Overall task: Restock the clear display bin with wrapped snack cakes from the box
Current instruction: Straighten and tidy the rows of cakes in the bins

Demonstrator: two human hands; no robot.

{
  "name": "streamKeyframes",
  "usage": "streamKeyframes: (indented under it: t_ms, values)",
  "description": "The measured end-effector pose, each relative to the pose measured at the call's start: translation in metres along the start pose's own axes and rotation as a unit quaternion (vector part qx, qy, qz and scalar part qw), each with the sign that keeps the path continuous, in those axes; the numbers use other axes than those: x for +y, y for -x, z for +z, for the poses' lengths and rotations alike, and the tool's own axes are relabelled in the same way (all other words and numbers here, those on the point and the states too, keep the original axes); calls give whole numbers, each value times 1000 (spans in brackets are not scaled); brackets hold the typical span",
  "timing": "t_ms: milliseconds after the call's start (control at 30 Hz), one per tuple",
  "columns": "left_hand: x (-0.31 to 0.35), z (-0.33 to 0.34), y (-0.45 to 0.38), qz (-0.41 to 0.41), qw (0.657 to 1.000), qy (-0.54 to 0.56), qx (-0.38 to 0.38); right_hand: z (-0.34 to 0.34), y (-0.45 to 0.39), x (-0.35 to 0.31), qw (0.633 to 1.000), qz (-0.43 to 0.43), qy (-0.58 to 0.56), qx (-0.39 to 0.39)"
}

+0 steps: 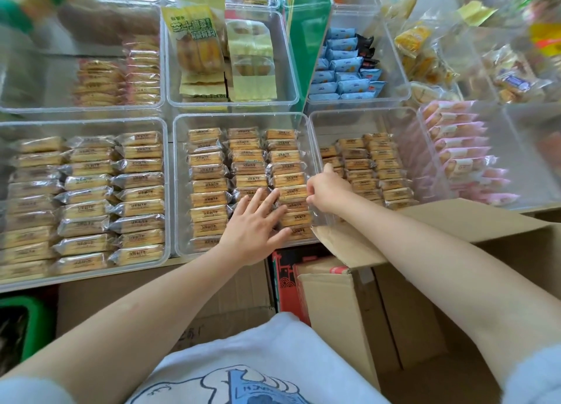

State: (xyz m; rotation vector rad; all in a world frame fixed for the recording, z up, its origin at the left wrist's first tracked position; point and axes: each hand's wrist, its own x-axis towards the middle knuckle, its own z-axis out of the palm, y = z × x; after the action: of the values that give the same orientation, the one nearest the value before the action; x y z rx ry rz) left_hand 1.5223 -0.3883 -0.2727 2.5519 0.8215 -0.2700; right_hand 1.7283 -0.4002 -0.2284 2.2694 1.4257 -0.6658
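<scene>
Three neat columns of glossy, film-wrapped snack cakes (pixel 209 173), golden and rectangular, fill the clear display bin (pixel 179 191) straight ahead of you. Your left hand (pixel 255 224) lies flat on the middle and right columns, fingers straight and spread. Your right hand (pixel 326 191) curls, fingertips pinching a wrapper's crinkled edge in the right column. The brown corrugated cardboard box (pixel 455 230) sits open at your right.

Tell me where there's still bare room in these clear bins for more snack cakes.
The clear plastic bin right of centre has bare floor along its far wall and left side, beside its wrapped cakes. The middle clear bin, where the left hand and right hand work, is packed in three rows.
</scene>
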Motion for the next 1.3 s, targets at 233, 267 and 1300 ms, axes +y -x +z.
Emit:
streamKeyframes:
  t_ms: [233,267,1300]
  values:
    - [-1,1,-4,0,1000,-2,-3,-11,6,2,999,-1,1,-40]
    - [0,1,-5,-2,1000,-5,-7,-10,7,-1,999,6,9,-39]
    - [-51,-19,-7,-67,994,-89,4,-28,-38,-24,961,-223,159,19]
